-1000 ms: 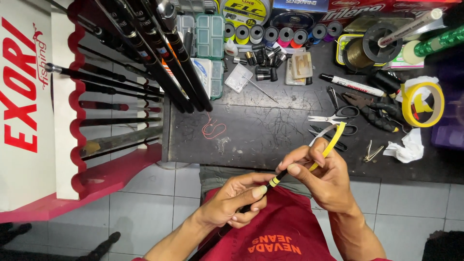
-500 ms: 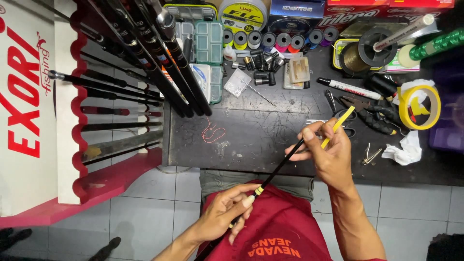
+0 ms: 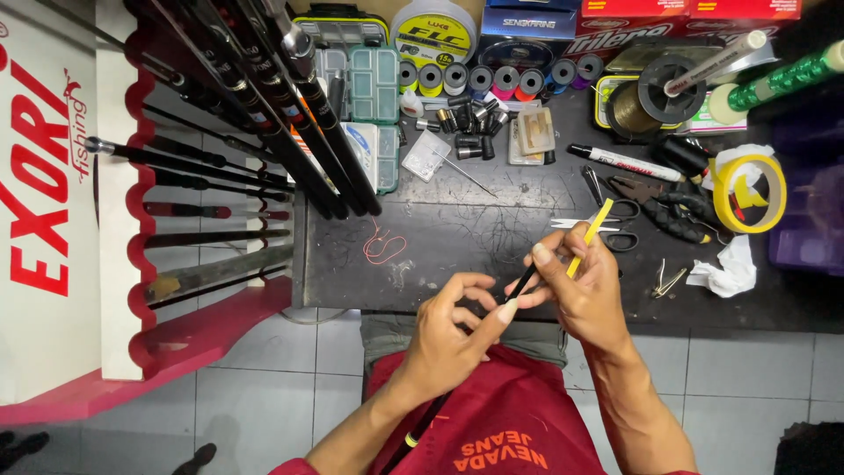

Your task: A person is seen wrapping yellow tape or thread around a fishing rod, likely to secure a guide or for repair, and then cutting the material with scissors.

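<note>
Red and blue flat boxes (image 3: 694, 10) are ranged along the far edge of the dark workbench (image 3: 457, 237), well beyond both hands, beside a round white spool with a yellow label (image 3: 438, 33). A tall white sign panel with red lettering (image 3: 44, 202) is seen far to the left hand's left.

A thin black rod section (image 3: 524, 283) is pinched between thumb and fingers of the left hand (image 3: 450, 339), just before the chest. It is also gripped by the closed right hand (image 3: 585, 290), together with a slim yellow stick (image 3: 589, 237). The rod's long axis runs diagonally, its far end pointing away and rightward.
</note>
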